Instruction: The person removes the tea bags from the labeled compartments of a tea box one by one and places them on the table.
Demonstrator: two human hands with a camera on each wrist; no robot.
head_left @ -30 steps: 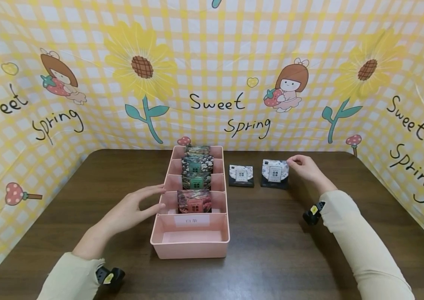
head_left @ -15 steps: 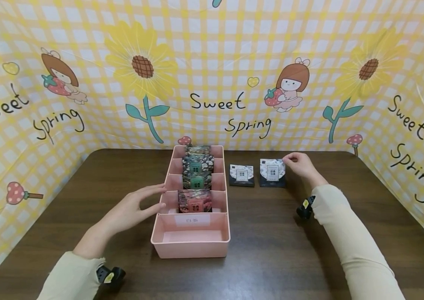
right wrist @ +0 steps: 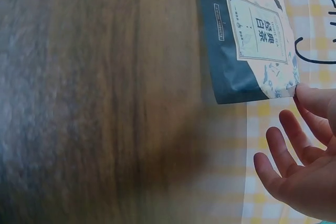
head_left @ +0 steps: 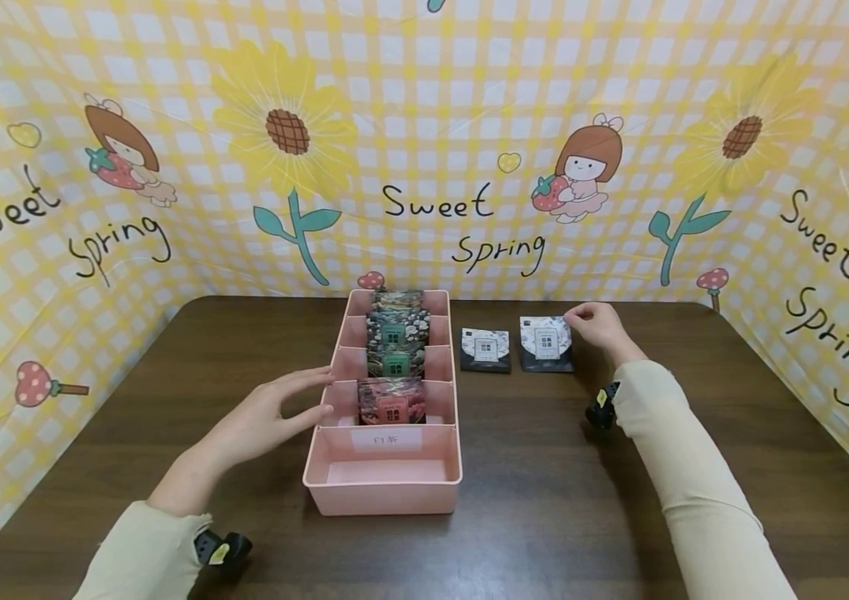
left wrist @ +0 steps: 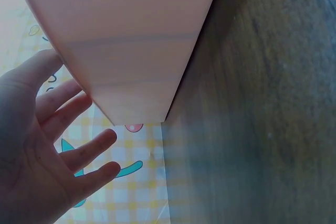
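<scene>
My right hand point(head_left: 598, 327) pinches the upper right corner of a white-and-dark tea sachet point(head_left: 546, 343) between thumb and forefinger. In the right wrist view, this white tea sachet point(right wrist: 252, 45) leans up from the table and my other fingers stand free. A matching sachet point(head_left: 486, 350) lies just left of it. With thumb and fingers spread, my left hand point(head_left: 262, 421) touches the left rim of a long pink divided box point(head_left: 382, 500). Its fingertips meet the rim in the left wrist view, beside the pink side wall point(left wrist: 136, 61).
Red sachets point(head_left: 392, 402) fill the second compartment from the front. Green sachets point(head_left: 396, 362) and other dark patterned ones point(head_left: 397, 327) stand behind. The front compartment has a white paper label point(head_left: 386, 439) on its back wall. A yellow checked cloth point(head_left: 424, 125) surrounds the brown table point(head_left: 529, 517).
My right hand has shifted slightly left, and the sachet's corner has come left with it. The right forearm has swung left too. The left hand keeps its place on the rim.
</scene>
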